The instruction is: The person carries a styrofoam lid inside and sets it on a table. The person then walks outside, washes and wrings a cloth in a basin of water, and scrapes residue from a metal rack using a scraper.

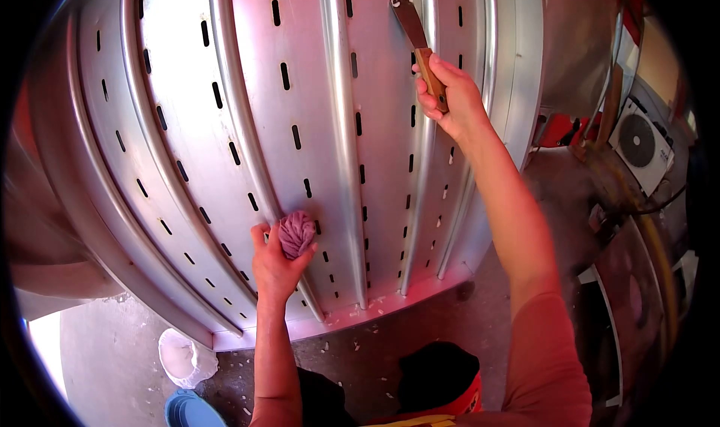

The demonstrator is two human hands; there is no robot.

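A large metal panel [315,134] with raised vertical ribs and rows of dark slots fills the middle of the view. My right hand [450,97] is wrapped round the wooden handle of a scraper [412,26]. The scraper's blade points up and its tip is at the panel's upper part, by a small whitish bit. Lower down, my left hand [280,266] grips a bunched purple cloth [297,234] against the panel, beside a rib. Several slots at the lower right hold white material.
A white-lined bin [180,358] and a blue basin [193,409] stand on the floor at the lower left. White scraps lie along the panel's bottom edge. At the right are a fan unit [639,140] and a dark cable.
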